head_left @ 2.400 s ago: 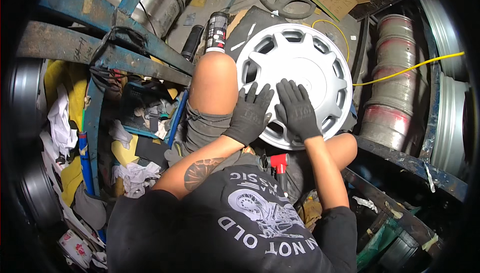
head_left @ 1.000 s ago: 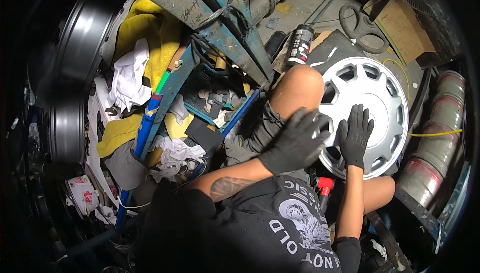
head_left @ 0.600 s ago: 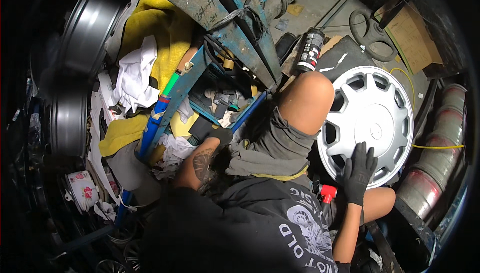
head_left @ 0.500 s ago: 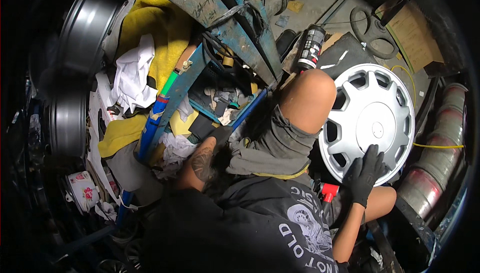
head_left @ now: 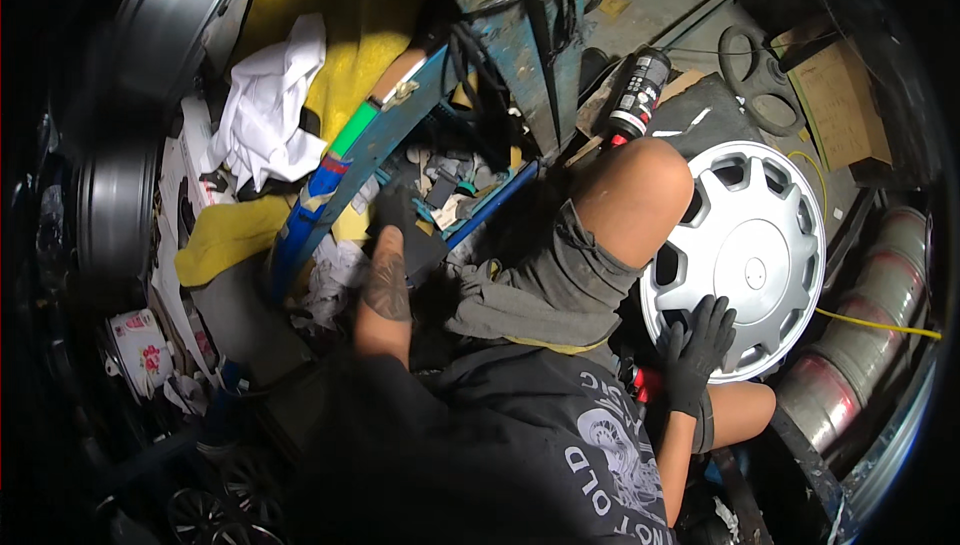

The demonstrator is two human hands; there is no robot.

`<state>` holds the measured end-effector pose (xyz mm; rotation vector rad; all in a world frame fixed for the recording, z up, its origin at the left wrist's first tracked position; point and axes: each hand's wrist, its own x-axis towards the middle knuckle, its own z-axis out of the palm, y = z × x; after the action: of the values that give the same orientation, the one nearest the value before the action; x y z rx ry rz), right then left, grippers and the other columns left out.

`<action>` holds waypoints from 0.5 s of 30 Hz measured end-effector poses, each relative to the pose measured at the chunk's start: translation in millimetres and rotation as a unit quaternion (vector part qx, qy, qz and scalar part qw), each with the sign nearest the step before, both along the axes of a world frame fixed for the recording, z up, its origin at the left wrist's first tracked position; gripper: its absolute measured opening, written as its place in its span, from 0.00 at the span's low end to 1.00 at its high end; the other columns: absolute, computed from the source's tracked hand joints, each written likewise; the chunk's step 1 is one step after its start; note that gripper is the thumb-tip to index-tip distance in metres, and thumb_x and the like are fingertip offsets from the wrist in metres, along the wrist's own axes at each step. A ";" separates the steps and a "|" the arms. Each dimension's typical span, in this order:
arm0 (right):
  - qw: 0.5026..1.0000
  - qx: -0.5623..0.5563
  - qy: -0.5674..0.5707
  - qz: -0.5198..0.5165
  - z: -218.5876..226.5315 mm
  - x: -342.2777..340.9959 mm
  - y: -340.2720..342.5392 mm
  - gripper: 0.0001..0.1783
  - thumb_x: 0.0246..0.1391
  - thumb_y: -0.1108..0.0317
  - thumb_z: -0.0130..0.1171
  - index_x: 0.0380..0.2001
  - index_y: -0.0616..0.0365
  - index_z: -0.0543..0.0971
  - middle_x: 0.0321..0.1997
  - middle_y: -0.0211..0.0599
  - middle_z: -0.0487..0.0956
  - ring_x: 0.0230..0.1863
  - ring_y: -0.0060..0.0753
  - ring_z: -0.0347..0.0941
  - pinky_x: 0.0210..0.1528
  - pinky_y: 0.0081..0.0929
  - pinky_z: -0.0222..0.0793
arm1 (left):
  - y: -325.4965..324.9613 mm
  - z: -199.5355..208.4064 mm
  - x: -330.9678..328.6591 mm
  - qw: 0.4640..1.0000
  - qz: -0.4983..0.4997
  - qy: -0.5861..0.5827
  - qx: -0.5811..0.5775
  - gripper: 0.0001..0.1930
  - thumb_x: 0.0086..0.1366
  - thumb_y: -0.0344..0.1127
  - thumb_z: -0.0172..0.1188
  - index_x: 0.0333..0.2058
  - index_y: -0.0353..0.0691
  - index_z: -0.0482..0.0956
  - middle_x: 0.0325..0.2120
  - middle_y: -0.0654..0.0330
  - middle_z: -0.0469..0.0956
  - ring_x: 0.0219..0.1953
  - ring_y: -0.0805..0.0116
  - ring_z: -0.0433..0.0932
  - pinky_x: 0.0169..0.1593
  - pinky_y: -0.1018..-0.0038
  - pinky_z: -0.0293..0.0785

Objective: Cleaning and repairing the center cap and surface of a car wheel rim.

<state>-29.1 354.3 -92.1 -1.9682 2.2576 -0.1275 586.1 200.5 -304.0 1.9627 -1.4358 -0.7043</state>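
Observation:
A silver wheel cover with a ring of oval openings leans face up by my raised knee. My right hand, in a black glove, rests at its lower rim with the fingers apart, holding nothing. At the shelf on the left, my left hand, in a dark glove, reaches to the near side of a blue tray filled with small scraps and bits. Its fingers blur into the shadow, and I cannot make out what they touch. Behind my right wrist shows a red-headed tool, mostly hidden.
A black bottle lies beyond my knee. Blue metal posts rise between the tray and the floor. White cloth and yellow towels hang at the left. A ribbed, tape-wrapped cylinder and a yellow cable lie on the right.
My left hand has moved forward and left, up to the tray's near side. The right hand has slid left along the cover's lower rim. The view has shifted slightly.

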 end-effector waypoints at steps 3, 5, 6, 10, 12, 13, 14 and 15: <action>0.993 -0.041 -0.071 0.085 4.4 28.5 3.1 0.33 0.63 0.64 0.56 0.71 0.59 0.65 0.77 0.54 0.59 0.78 0.63 0.50 0.76 0.57 0.43 | 15.3 22.4 79.2 0.959 -0.145 -0.243 -0.001 0.12 0.64 0.37 0.59 0.42 0.38 0.82 0.33 0.48 0.84 0.30 0.57 0.83 0.35 0.62 0.79; 0.962 -0.051 -0.180 0.199 5.4 39.7 16.7 0.33 0.55 0.70 0.61 0.66 0.59 0.70 0.71 0.55 0.66 0.71 0.63 0.61 0.71 0.57 0.55 | 6.0 10.3 35.5 0.958 -0.176 -0.127 0.187 0.19 0.62 0.47 0.63 0.47 0.43 0.85 0.42 0.48 0.85 0.38 0.49 0.84 0.43 0.59 0.80; 0.953 -0.029 -0.210 0.215 2.2 42.0 27.2 0.32 0.53 0.71 0.63 0.63 0.57 0.72 0.68 0.53 0.69 0.66 0.61 0.65 0.66 0.54 0.60 | -8.2 5.8 0.0 0.950 -0.178 -0.101 0.234 0.25 0.60 0.54 0.64 0.49 0.43 0.83 0.47 0.47 0.83 0.48 0.46 0.83 0.51 0.58 0.79; 0.926 0.080 -0.292 0.224 17.1 49.9 25.0 0.28 0.50 0.74 0.64 0.58 0.56 0.77 0.57 0.47 0.78 0.51 0.54 0.74 0.53 0.47 0.70 | 29.4 -3.1 -116.3 0.928 -0.136 -0.244 0.246 0.44 0.54 0.64 0.68 0.65 0.47 0.68 0.60 0.46 0.75 0.61 0.46 0.75 0.63 0.56 0.71; 0.912 0.094 -0.342 0.209 18.7 48.4 25.7 0.25 0.53 0.76 0.61 0.57 0.57 0.77 0.50 0.51 0.81 0.51 0.56 0.76 0.54 0.45 0.71 | 58.0 -24.6 -115.0 0.952 -0.031 -0.285 0.108 0.34 0.60 0.56 0.63 0.60 0.44 0.72 0.54 0.46 0.78 0.57 0.47 0.77 0.59 0.55 0.74; 0.912 0.094 -0.340 0.210 17.0 46.8 27.4 0.25 0.53 0.76 0.61 0.57 0.57 0.77 0.50 0.51 0.81 0.51 0.56 0.76 0.54 0.45 0.71 | 64.4 -26.4 -118.1 0.929 0.023 -0.362 0.076 0.26 0.63 0.52 0.60 0.55 0.43 0.77 0.50 0.46 0.81 0.53 0.46 0.80 0.54 0.54 0.77; 0.913 0.106 -0.343 0.193 15.8 46.4 28.9 0.23 0.55 0.75 0.60 0.56 0.57 0.77 0.51 0.51 0.81 0.51 0.57 0.76 0.54 0.45 0.71 | 60.8 -25.7 -106.9 0.912 -0.029 -0.350 0.214 0.21 0.67 0.48 0.55 0.51 0.42 0.78 0.49 0.47 0.81 0.52 0.50 0.81 0.53 0.55 0.78; 0.924 0.116 -0.331 0.150 15.5 44.5 34.1 0.21 0.57 0.74 0.59 0.56 0.58 0.77 0.51 0.51 0.81 0.51 0.57 0.77 0.54 0.45 0.71 | 29.5 9.3 -130.3 0.877 -0.111 -0.320 0.340 0.17 0.71 0.45 0.50 0.48 0.41 0.79 0.49 0.48 0.81 0.52 0.53 0.81 0.51 0.55 0.78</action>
<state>15.4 388.4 -76.7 -1.7624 1.4612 -0.4001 455.8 230.0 -294.7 2.7856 -2.0193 -0.7668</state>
